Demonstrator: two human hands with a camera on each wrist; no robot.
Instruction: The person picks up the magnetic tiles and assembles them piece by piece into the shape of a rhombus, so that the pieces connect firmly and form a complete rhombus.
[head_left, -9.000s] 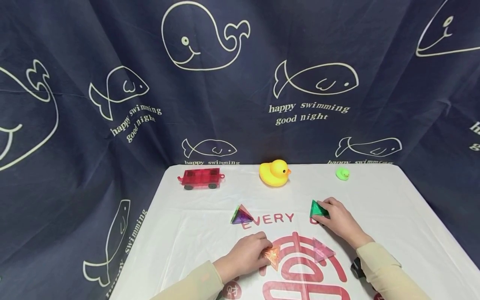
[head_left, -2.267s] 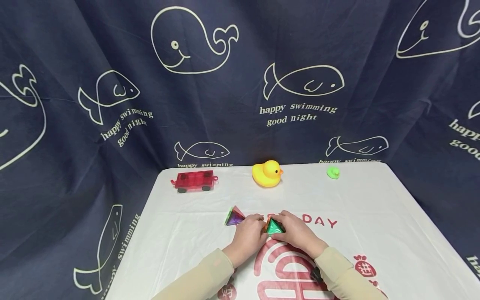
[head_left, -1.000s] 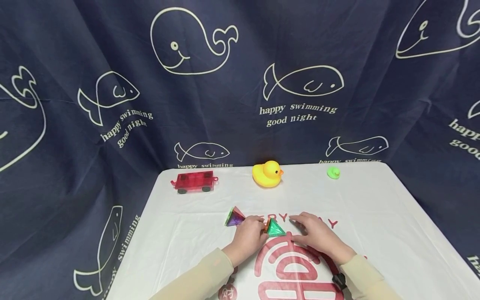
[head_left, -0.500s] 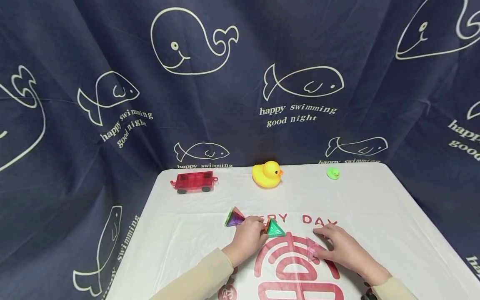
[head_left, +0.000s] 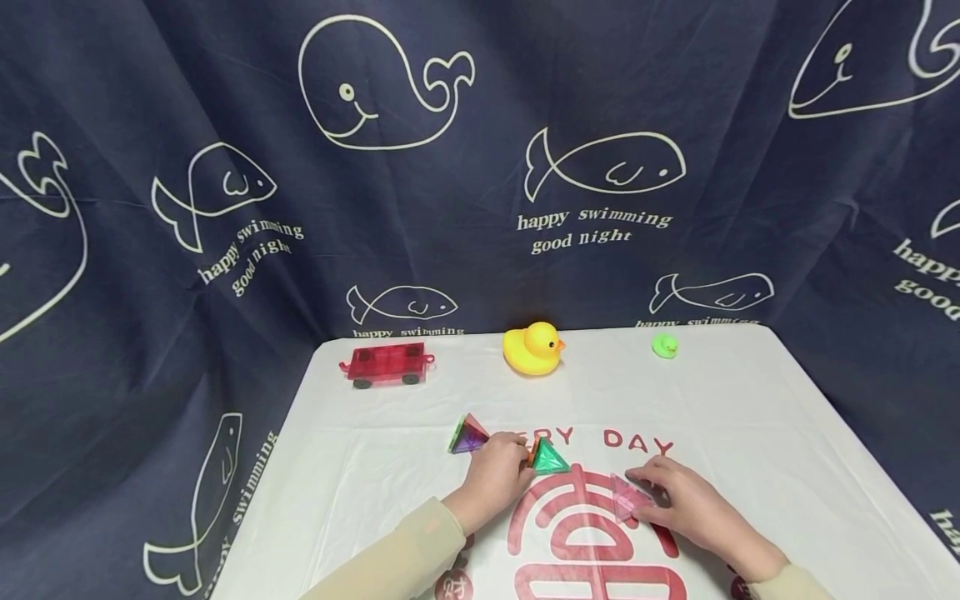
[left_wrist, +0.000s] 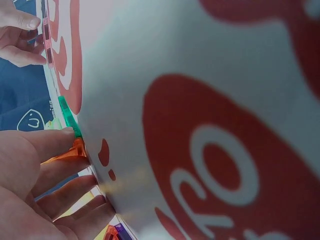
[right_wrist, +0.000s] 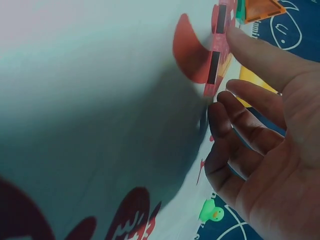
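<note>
My left hand (head_left: 491,477) pinches an orange triangular magnetic tile (left_wrist: 77,149), mostly hidden behind the fingers in the head view. Against its right side rests a green triangular magnetic tile (head_left: 551,457), with the left thumb right beside it in the left wrist view. Further right, my right hand (head_left: 690,504) has its thumb and index finger around a pink see-through triangular magnetic tile (head_left: 628,498) lying on the sheet. Magnet strips show along this tile's edge in the right wrist view. Just left of the left hand stands a small pyramid of purple, red and green tiles (head_left: 468,435).
Along the back of the white-covered table (head_left: 757,392) stand a red wheeled toy car base (head_left: 387,362), a yellow rubber duck (head_left: 532,348) and a little green duck (head_left: 665,345). Behind them hangs a dark blue curtain (head_left: 480,208) with fish drawings.
The right hand has let go of the green tile, now beside the orange one, and moved right to the pink tile. Earlier, the left hand brought the orange tile up near the pyramid.
</note>
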